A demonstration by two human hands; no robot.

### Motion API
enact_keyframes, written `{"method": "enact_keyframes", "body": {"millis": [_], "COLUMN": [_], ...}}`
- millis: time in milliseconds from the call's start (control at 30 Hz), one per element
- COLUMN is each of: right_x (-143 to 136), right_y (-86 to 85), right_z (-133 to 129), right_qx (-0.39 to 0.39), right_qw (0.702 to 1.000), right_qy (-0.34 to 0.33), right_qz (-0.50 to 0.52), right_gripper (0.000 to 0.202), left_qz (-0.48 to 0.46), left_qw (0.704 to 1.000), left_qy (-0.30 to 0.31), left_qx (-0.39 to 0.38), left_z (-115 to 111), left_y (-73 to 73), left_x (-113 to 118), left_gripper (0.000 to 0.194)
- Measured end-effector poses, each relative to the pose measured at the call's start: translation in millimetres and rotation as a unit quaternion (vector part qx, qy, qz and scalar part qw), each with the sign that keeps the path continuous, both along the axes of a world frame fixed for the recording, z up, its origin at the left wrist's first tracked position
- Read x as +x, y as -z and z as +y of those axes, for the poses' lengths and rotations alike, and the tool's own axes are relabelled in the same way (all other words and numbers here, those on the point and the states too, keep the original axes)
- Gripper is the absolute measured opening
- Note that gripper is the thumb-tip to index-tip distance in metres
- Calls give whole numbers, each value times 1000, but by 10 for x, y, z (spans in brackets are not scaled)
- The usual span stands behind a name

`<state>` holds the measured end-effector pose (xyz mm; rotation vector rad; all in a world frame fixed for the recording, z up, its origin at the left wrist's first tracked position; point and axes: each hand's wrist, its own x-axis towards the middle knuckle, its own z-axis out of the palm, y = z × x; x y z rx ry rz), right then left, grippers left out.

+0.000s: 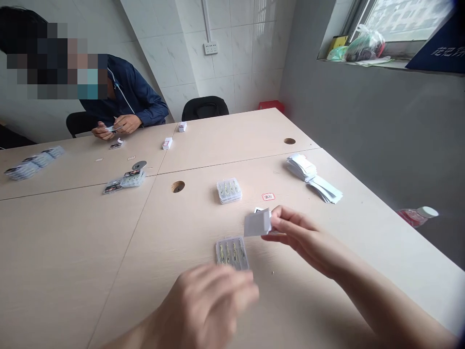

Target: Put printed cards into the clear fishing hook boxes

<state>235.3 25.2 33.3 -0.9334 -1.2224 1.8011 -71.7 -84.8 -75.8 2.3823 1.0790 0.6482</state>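
Note:
Between the thumb and fingers of my right hand point(290, 228) is a folded white card point(257, 223), held above the table. My left hand point(214, 305) is smeared by motion in front of a clear plastic box point(232, 249) and hides its near edge; whether its fingers hold anything does not show. Several yellowish, hook-like pieces lie in a row inside that box. Farther off, a small stack of similar clear boxes point(229, 190) stands on the table. A small red-and-white label point(268, 197) lies just beyond my right hand.
White cards point(303, 167) lie in a fanned pile at the right. A co-worker's hands point(119, 127) hold a small item at the far left. More clear boxes point(125, 182) and small white packs point(167, 143) sit across the table. A bottle point(417, 216) stands beyond the right edge.

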Motion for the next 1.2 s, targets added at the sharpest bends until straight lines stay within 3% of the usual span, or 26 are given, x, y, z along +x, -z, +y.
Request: {"method": "enact_keyframes", "body": {"millis": [33,100,167,367,500,567,800,933,1067,1200], "right_x": [-12,-30,-34,9,102,207,580,609,603,619], "right_y": [28,88,137,156,63,-1,-77,-57,-81,-100], "right_z": [10,35,69,158,187,211,330,353,346,334], "right_qx": [-9,-9,-6,5,19,18,16,7,6,13], "right_qw": [1000,1000,1000,999,999,1000,980,976,976,975], "right_qy": [-23,-25,-16,9,4,18,199,214,218,220], "right_qz": [-1,-2,-9,-39,-29,-7,17,34,29,12], "right_gripper": [21,21,22,22,22,22,18,18,18,19], "left_qz": [69,148,156,152,154,144,113,128,139,155], "left_qw": [997,989,988,988,988,990,986,979,977,977], "left_qy": [25,15,-2,-5,0,10,125,155,156,129], "left_qx": [-22,-16,11,2,-2,2,5,-18,-49,-75], "left_z": [265,639,811,900,1073,1213,1807,1905,1845,1806], "left_y": [-246,-622,-802,-745,-810,-872,-978,-944,-981,-1081], "left_x": [161,399,500,422,482,594,1334,1585,1613,1629], "left_gripper": [51,52,56,59,62,68,87,69,41,37]}}
